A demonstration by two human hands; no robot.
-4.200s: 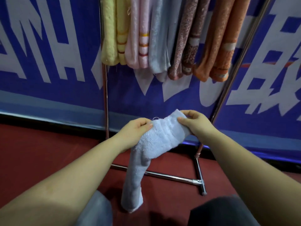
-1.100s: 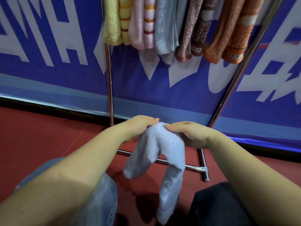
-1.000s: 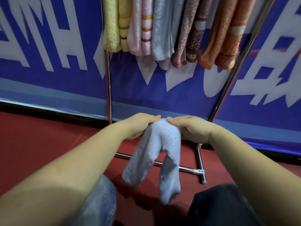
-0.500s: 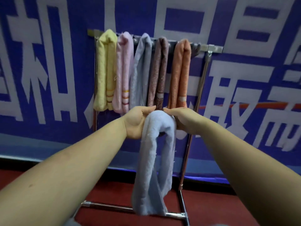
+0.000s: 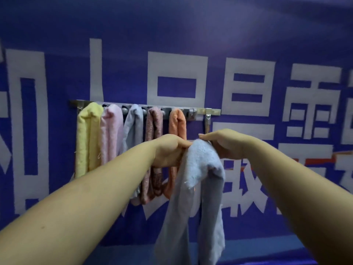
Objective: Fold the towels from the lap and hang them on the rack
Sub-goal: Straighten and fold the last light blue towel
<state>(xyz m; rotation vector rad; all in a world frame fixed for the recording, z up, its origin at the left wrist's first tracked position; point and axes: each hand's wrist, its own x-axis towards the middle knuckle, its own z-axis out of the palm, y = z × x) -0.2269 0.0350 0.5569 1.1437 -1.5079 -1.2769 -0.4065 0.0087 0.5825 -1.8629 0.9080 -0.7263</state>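
A person's left hand (image 5: 169, 152) and right hand (image 5: 224, 145) each pinch the fold of a pale blue towel (image 5: 198, 190), its halves hanging evenly, held near the rack (image 5: 212, 111), apparently for draping right of the orange towel (image 5: 177, 134).

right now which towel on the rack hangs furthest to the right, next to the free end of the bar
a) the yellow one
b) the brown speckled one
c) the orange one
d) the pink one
c, the orange towel is the last one on the rack bar before its bare right end, with the brown speckled towel just left of it.
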